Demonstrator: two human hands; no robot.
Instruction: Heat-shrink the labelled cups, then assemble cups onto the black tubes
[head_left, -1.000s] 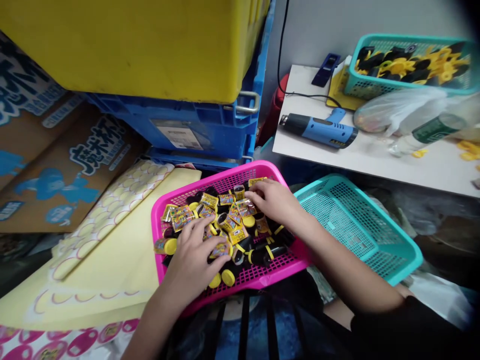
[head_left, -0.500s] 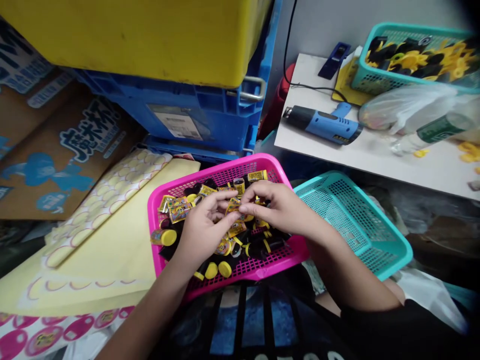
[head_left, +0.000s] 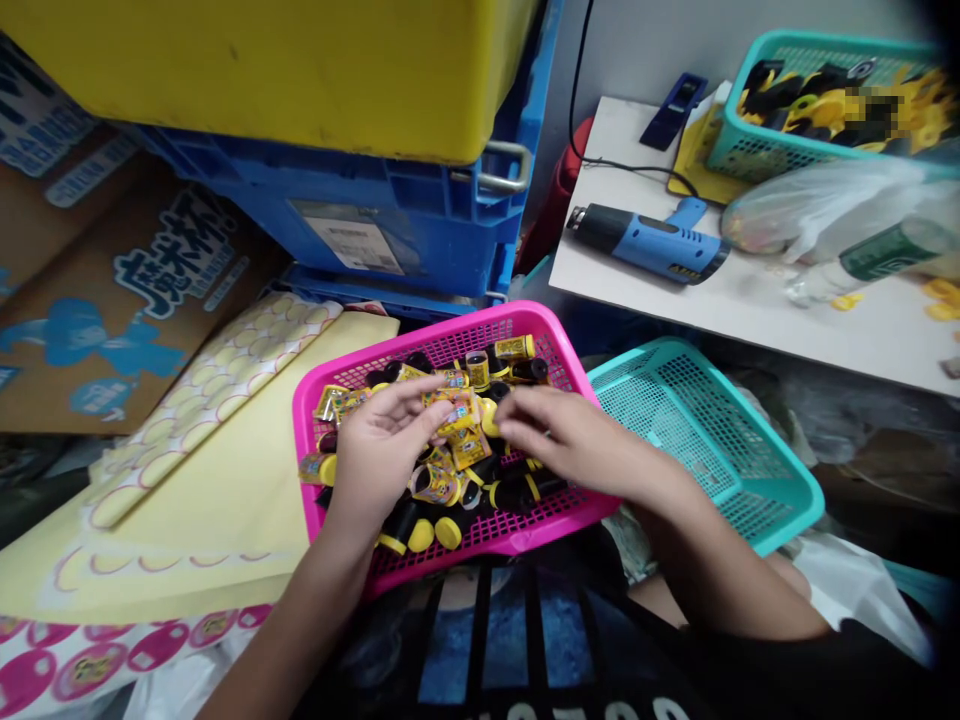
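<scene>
A pink plastic mesh basket [head_left: 450,338] sits in front of me, holding a loose heap of black tubes with yellow caps and yellow foil sachets. My left hand [head_left: 382,450] lies over the left of the heap, its fingertips at a foil sachet [head_left: 459,410]. My right hand [head_left: 562,435] reaches in from the right, fingers curled down near a yellow cap [head_left: 489,416]. Its fingers hide whatever lies directly beneath them. A black tube with a yellow cap [head_left: 409,530] rests near the basket's front rim.
An empty-looking teal mesh basket [head_left: 697,440] leans at the right. Yellow sticker sheets [head_left: 202,480] lie at the left. Behind stand a blue crate [head_left: 375,235] and a yellow bin [head_left: 262,70]. A white shelf [head_left: 750,320] holds a blue heat gun [head_left: 649,245] and a teal basket [head_left: 802,110] of black-and-yellow parts.
My hands, close together over the middle of the heap half a second ago, have moved apart. The sachets in the basket have shifted a little.
</scene>
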